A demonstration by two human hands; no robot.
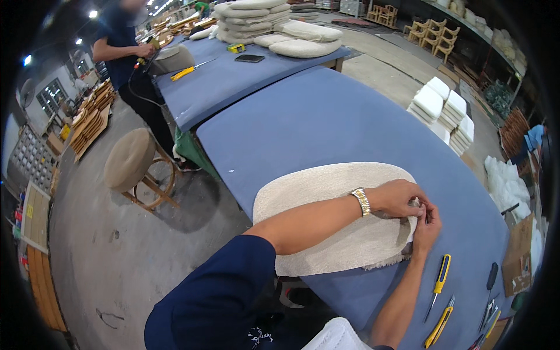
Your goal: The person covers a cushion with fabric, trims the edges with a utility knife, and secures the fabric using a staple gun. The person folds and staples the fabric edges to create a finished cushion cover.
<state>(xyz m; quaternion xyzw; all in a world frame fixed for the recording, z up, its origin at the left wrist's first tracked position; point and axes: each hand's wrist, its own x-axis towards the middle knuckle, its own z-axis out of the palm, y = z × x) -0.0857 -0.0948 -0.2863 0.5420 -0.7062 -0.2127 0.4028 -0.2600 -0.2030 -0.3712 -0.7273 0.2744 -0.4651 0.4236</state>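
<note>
A large rounded piece of beige upholstery fabric (303, 192) lies on the blue-covered table in front of me, its near edge frayed on the right. My left hand (401, 198), with a metal-band watch on its wrist, reaches across it to the right end and pinches the fabric's edge. Touching it there, my right hand (429, 224) has its fingertips closed on the same edge. The fingers partly hide the spot they grip. Right of the fabric lie a yellow-handled screwdriver (442, 277) and a yellow utility knife (440, 326).
More hand tools (490, 303) lie at the table's right edge. On the adjoining blue table (216, 87) are stacked beige cushions (251, 20), a phone (249, 58) and a tape measure (236, 48). A co-worker (125, 52) stands there, near a round padded stool (131, 160). White foam blocks (429, 102) are piled beyond.
</note>
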